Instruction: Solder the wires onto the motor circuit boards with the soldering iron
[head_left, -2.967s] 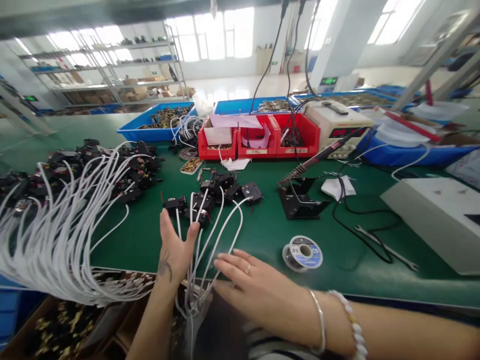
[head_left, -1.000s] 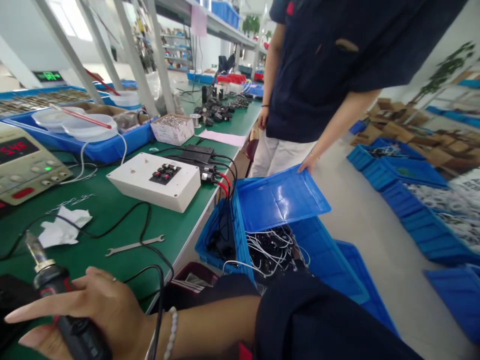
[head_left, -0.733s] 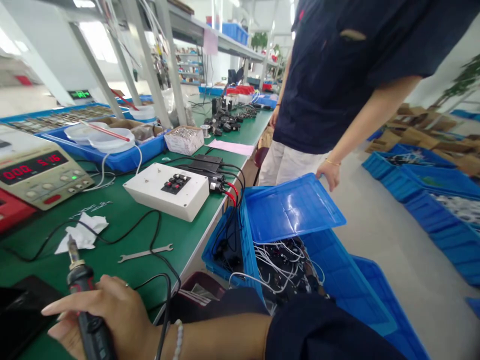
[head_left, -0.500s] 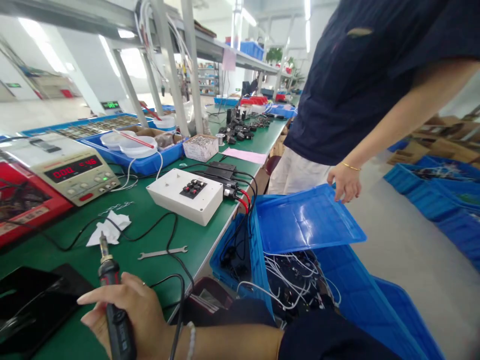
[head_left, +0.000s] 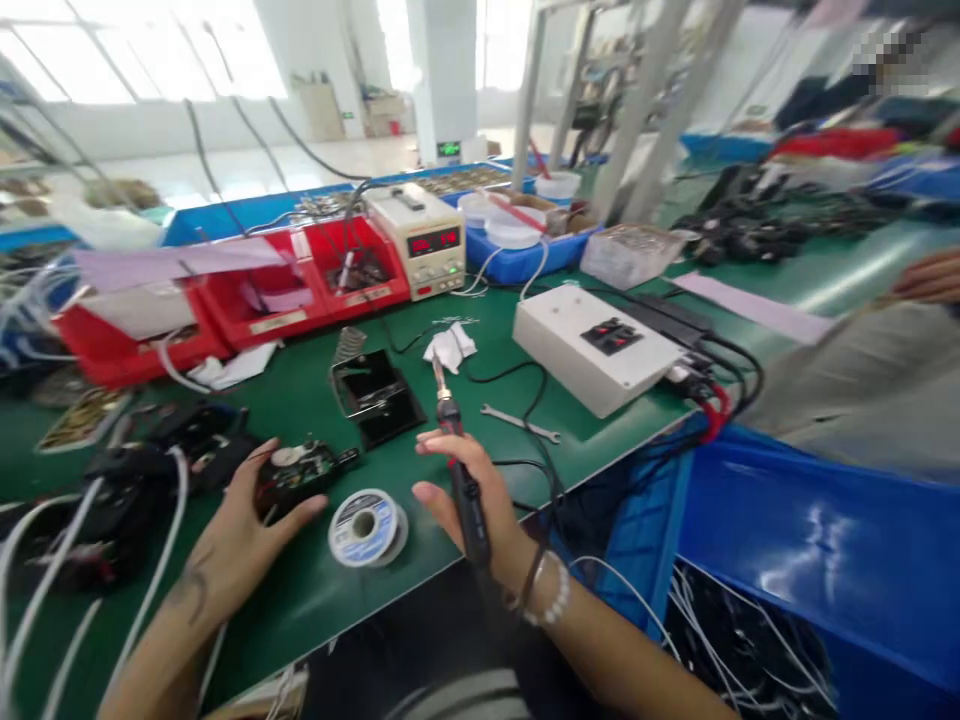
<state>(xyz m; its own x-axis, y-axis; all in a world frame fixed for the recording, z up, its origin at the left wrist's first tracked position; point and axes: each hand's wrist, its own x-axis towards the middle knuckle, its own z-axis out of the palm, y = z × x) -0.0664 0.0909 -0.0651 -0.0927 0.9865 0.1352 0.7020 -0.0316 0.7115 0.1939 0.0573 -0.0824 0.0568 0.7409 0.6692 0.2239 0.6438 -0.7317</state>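
You've got the green bench (head_left: pixel 300 610) under everything, with a blue crate (head_left: pixel 810 530) off its right edge full of white-wired parts. Along the back sit red bins (head_left: pixel 247 290) with label strips too blurry to read, then a beige power supply (head_left: pixel 420 240) showing red digits I can't make out either. Nearer to you is a white box (head_left: pixel 585 345) with black and red switches on top, and a black iron stand (head_left: pixel 371 395) just left of center. A wrench (head_left: pixel 521 424) lies between the two. Your right hand (head_left: pixel 469 495) is wrapped around the soldering iron (head_left: pixel 454 455), tip pointing up and away from you. Your left hand (head_left: pixel 240 530) lies open, fingers resting on a black part (head_left: pixel 300 470) on the bench. The solder spool (head_left: pixel 367 525) sits between your hands, its label print unreadable.
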